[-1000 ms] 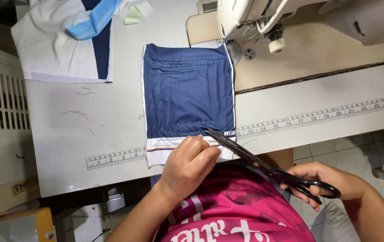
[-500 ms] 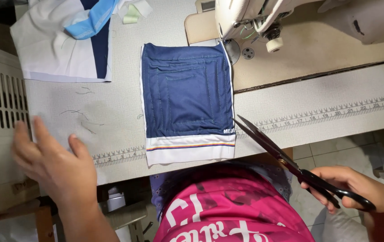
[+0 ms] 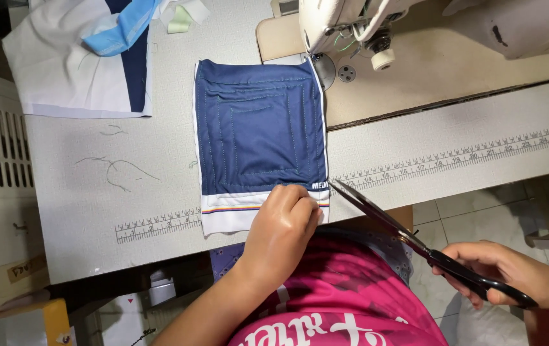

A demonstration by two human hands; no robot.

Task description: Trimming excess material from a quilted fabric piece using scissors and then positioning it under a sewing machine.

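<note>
The white sewing table (image 3: 95,186) fills most of the view, with printed ruler strips along its near edge. The sewing machine (image 3: 351,25) stands at the top right, its upper body cut off by the frame. A folded white and blue garment pile (image 3: 82,57) lies at the top left, also partly cut off.

The quilted navy fabric panel (image 3: 258,128) lies flat at the table's middle, its white striped hem at the near edge. Half a second earlier the left hand (image 3: 281,234) was spread on bare table far to the left; now it rests on the panel's hem, fingers curled down onto the cloth.

The right hand (image 3: 518,275) grips the black-handled scissors (image 3: 415,240), blades nearly together, tips just beside the panel's near right corner. Loose threads (image 3: 117,170) lie left of the panel.
</note>
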